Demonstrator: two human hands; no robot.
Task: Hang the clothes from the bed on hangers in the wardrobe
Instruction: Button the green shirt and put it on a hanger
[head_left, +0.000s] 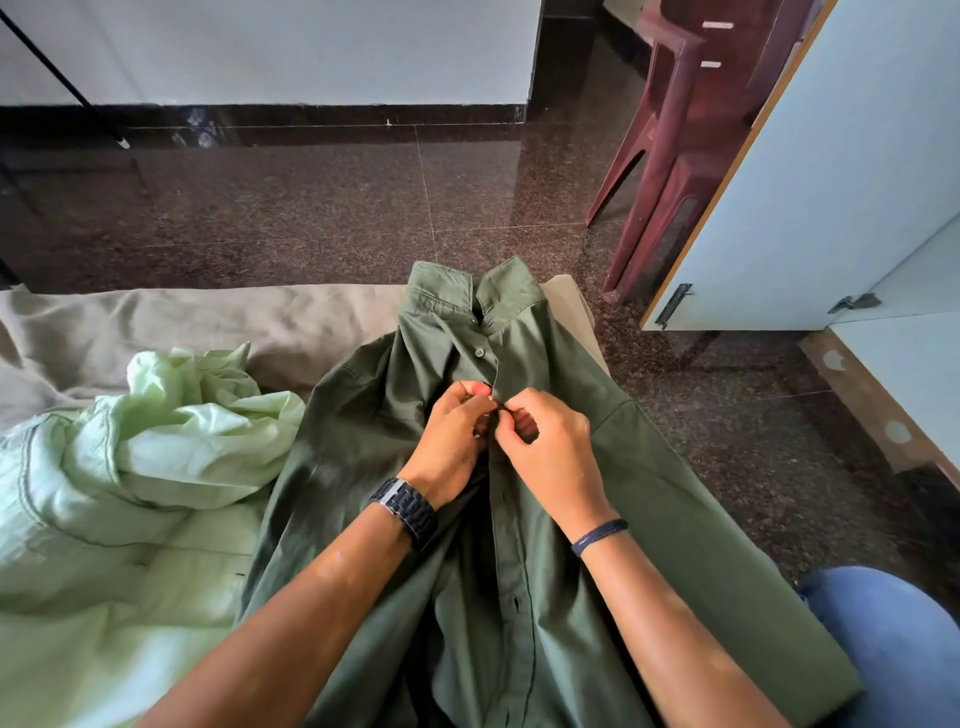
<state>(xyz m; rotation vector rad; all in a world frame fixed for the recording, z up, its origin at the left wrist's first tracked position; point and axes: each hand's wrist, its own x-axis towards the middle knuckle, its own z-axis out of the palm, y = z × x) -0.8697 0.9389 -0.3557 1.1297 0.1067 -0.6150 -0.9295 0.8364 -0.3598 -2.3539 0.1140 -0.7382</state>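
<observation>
Dark speckled floor runs behind the bed where I see my two hands meeting. Fingers of my left hand and those of my right hand are curled together, pinching the button placket of the dark green shirt, which lies flat on the bed with its collar toward the floor. Just left of it, touching, sits a crumpled light green garment. Farther right stands the open pale wardrobe door, a maroon plastic chair beside it
</observation>
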